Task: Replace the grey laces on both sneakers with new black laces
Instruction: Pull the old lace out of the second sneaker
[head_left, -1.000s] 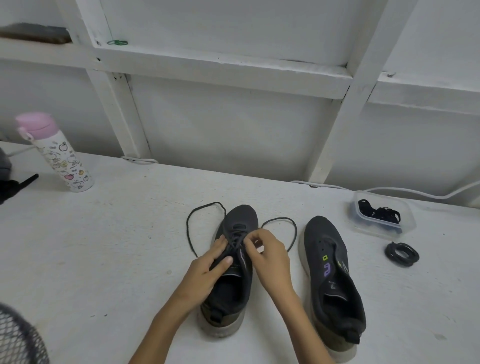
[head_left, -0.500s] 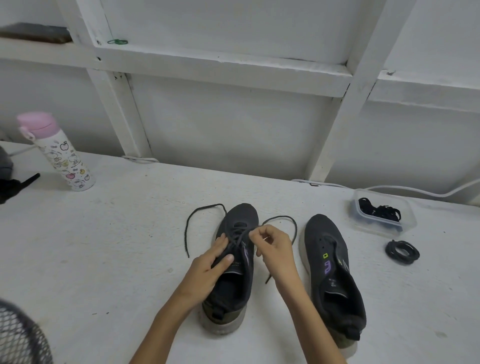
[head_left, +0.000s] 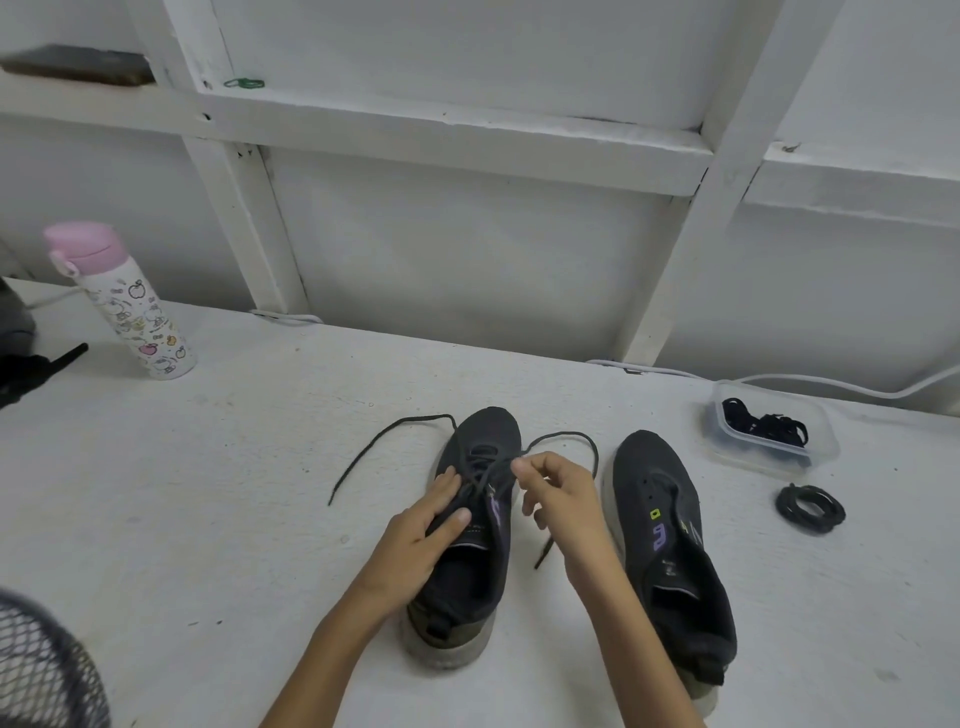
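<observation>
Left hand (head_left: 415, 535) lies flat on the sneaker (head_left: 491, 431); right hand (head_left: 566, 504), grip narrow, apparently pinches its lace (head_left: 569, 435).

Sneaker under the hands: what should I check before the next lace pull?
1. Sneaker steadied: ok, left hand presses on its lacing.
2. Lace gripped: ok, right hand pinches it near the toe eyelets.
3. Free lace ends clear: ok, both lie loose on the table.
4. Other sneaker laced: not ok, eyelets bare.
5. Spare laces at hand: ok, coil beside the container.
6. Threaded lace black, not grey: cannot tell.
</observation>
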